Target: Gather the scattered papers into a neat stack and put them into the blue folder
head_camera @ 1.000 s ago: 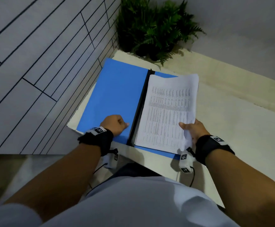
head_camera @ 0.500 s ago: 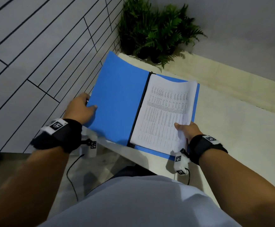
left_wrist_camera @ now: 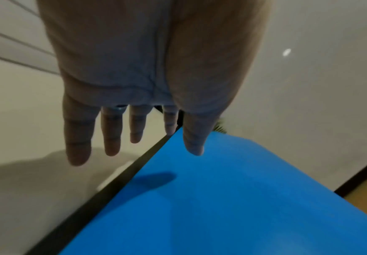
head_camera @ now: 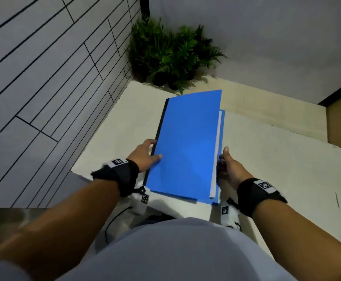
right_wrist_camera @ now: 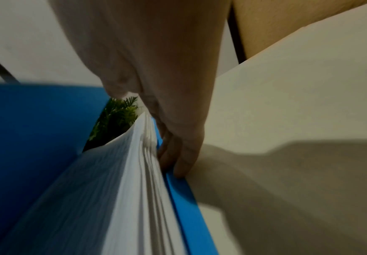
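Folder cover [head_camera: 187,147] lies over the papers [head_camera: 216,159], long axis running away from the person. Left hand [head_camera: 145,157] rests flat-fingered at the spine; right hand [head_camera: 229,169], fingers curled at the open edge, is nearer the exposed sheets.

The folder [head_camera: 185,147] lies on the tabletop [head_camera: 277,159], papers [head_camera: 216,159] inside it, their edge showing along its right side. The left hand [head_camera: 145,155] sits at its spine, the right hand [head_camera: 229,167] apparently against its open edge. A plant [head_camera: 171,55] stands behind.
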### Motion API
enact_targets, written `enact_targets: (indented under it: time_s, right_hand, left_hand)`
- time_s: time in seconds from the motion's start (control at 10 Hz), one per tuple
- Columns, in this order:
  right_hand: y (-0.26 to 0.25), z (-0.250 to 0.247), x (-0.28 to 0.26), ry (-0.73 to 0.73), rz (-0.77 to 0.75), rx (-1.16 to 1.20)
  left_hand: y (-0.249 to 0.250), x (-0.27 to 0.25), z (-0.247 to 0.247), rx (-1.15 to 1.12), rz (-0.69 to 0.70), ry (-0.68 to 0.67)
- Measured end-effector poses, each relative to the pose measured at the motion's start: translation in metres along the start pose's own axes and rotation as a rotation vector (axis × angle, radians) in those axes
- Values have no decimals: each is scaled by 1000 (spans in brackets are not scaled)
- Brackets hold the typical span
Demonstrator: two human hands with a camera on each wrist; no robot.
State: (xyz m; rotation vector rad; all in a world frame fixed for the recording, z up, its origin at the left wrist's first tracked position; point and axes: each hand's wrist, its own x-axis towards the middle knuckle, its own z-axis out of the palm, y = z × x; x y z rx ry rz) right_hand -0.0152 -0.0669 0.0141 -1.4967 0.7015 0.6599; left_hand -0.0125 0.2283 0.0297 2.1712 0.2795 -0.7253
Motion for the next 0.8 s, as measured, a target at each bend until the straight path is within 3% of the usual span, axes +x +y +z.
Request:
enact_targets:
  time_s: [0.1, 0.3, 0.4, 0.5, 0.7, 0.8]
  right_hand:
    - [-1, -7, 1, -26, -25, -47]
    - [1, 11, 20, 5, -65, -290]
    - [-7, 41, 20, -61, -89, -357]
    - [-16, 80, 22, -145, -105, -428]
    - [-31, 146, 47, -199, -121, -500]
    - [-30, 151, 64, -214, -131, -512]
  left_hand:
    - [-19, 23, 25, 214, -65, -38]
    - [-19, 32, 35, -33, -22, 25]
    - [-33, 36, 12, -66, -24, 120]
    - [-47, 43, -23, 4, -141, 303]
    - [-66, 56, -74, 158, -224, 339]
    - [-70, 63, -79, 164, -224, 340]
